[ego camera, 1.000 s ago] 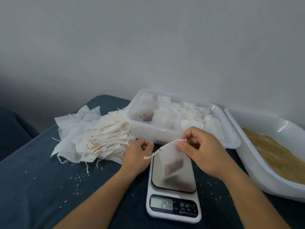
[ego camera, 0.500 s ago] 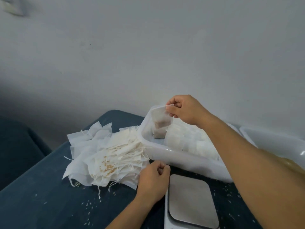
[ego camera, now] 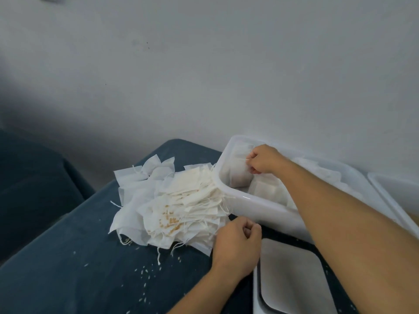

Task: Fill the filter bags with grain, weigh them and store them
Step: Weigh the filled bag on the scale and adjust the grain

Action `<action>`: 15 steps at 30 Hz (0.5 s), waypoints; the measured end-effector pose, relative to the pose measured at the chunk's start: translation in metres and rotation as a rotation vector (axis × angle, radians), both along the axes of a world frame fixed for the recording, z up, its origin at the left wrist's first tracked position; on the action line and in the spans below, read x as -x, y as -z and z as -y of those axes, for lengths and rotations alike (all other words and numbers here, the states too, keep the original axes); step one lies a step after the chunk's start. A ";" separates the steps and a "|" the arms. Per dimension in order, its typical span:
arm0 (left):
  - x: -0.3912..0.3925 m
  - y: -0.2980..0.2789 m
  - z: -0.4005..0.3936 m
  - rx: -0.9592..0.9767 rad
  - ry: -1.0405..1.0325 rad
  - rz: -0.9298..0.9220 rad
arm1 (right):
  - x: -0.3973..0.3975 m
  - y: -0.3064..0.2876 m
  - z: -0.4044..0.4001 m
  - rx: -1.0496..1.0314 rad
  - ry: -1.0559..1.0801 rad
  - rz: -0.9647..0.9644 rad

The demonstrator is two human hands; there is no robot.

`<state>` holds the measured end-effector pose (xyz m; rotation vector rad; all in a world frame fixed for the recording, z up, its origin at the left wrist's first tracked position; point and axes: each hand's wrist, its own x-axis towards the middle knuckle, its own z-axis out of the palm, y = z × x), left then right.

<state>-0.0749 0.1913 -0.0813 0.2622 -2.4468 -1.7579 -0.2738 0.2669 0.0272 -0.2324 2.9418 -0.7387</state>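
My right hand [ego camera: 264,160] reaches across into the far left corner of the white tub [ego camera: 238,196], fingers curled round the top edge of a filled bag [ego camera: 238,175]. The bag stands upright in that corner, its lower half darker where grain shows through the paper. Beside it, toward the right, other filled bags [ego camera: 265,189] stand packed together in the tub — my forearm hides most of them.

My left hand [ego camera: 238,243] rests low on the table [ego camera: 68,268], just at the near edge of the pile of empty bags [ego camera: 176,205]. Its fingers are curled into a loose fist; I cannot tell whether anything (a string, perhaps) is pinched inside.

The empty bags lie in a loose heap, flat white squares with thin strings trailing out, touching the tub's left wall. A scatter of tan grain [ego camera: 169,223] sits on the top sheets near the front of the heap. More stray grains [ego camera: 142,273] dot the dark blue table in front of the pile.

At the bottom right lies the scale [ego camera: 292,275] — only its bare grey steel plate and white frame show, with the display cut off by the picture's edge. It sits just in front of the tub and right of my left hand.

At the far right edge, the white rim of a second tub [ego camera: 394,189] shows, next to the first. A plain grey wall [ego camera: 204,75] fills the upper half of the view.
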 end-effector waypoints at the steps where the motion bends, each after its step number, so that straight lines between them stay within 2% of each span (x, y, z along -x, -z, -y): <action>1: 0.000 0.001 -0.001 -0.006 0.003 0.001 | 0.001 0.001 0.001 -0.042 0.024 -0.014; 3: -0.001 0.001 -0.001 -0.008 0.010 0.003 | 0.003 0.001 0.002 -0.054 0.076 -0.032; 6: -0.002 0.001 -0.001 0.005 0.014 0.004 | 0.002 -0.002 0.004 0.087 0.129 -0.027; 8: -0.002 -0.002 -0.002 0.011 0.024 0.005 | -0.005 -0.006 0.006 0.058 0.120 -0.100; 11: -0.006 -0.007 0.000 0.017 0.035 0.025 | -0.033 -0.013 0.016 0.056 0.014 -0.409; 13: -0.009 -0.009 -0.001 0.042 0.048 0.024 | -0.068 -0.016 0.026 0.182 -0.148 -0.621; 15: -0.011 -0.013 -0.002 0.065 0.053 0.026 | -0.106 -0.017 0.037 0.251 -0.357 -0.715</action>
